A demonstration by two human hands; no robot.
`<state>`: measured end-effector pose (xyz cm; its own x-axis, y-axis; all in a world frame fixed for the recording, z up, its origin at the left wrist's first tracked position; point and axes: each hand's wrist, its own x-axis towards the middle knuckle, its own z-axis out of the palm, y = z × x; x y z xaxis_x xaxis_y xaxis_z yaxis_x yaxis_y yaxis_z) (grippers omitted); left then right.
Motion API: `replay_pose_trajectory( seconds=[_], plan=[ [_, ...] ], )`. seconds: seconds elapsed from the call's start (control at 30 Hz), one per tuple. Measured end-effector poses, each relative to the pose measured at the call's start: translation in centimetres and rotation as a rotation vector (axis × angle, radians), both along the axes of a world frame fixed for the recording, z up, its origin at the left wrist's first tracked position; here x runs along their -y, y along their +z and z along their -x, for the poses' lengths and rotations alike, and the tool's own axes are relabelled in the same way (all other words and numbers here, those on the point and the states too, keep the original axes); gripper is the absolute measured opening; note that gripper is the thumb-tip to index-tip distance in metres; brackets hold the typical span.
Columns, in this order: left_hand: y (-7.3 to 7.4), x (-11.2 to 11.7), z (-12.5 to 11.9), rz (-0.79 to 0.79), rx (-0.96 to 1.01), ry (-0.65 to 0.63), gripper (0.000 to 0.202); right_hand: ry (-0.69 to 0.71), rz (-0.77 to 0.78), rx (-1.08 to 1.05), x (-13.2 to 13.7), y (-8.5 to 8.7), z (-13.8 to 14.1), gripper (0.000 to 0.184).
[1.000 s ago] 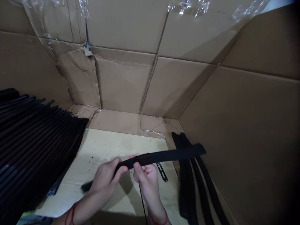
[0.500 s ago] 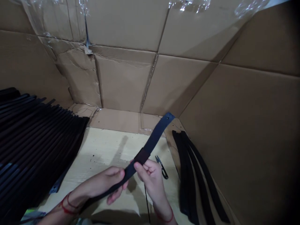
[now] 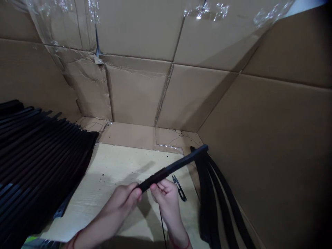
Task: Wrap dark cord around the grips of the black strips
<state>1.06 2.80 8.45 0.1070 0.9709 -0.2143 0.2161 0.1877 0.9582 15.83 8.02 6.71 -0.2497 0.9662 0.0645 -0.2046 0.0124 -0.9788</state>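
A dark strap [image 3: 178,165] with a wider sleeve-like band [image 3: 158,175] around it runs slantwise between my hands, its free end pointing up and right. My left hand [image 3: 126,197] is closed on the lower part, thumb on top. Just right of it, my right hand [image 3: 166,195] pinches the strap at the band from below. The strap shows mostly its narrow edge. Whatever part continues beyond my left hand is hidden. Small black thread snips [image 3: 179,188] lie on the pale board right beside my right hand.
Many dark straps [image 3: 44,166] lie in a row at left. Several more straps [image 3: 215,200] hang along the right edge. Cardboard walls [image 3: 140,90] with clear tape enclose the pale work board [image 3: 116,162]. A thin black cord [image 3: 162,224] runs below my right hand.
The strap has been turned from its flat face to its edge, and its free end has swung down and right. My left hand has closed around it nearer the band.
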Motion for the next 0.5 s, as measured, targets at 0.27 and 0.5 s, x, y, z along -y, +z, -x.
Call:
replay_pose_trajectory(
  seconds=[0.27,0.5],
  plan=[
    [-0.7,-0.6,0.6,-0.080,-0.156,0.088,0.042,-0.042,0.023,0.012,0.2,-0.4,0.3,0.053],
    [-1.1,-1.3,1.0,0.233,0.226,-0.297,0.052,0.021,0.069,-0.098,-0.3,-0.1,0.1,0.034]
  ],
)
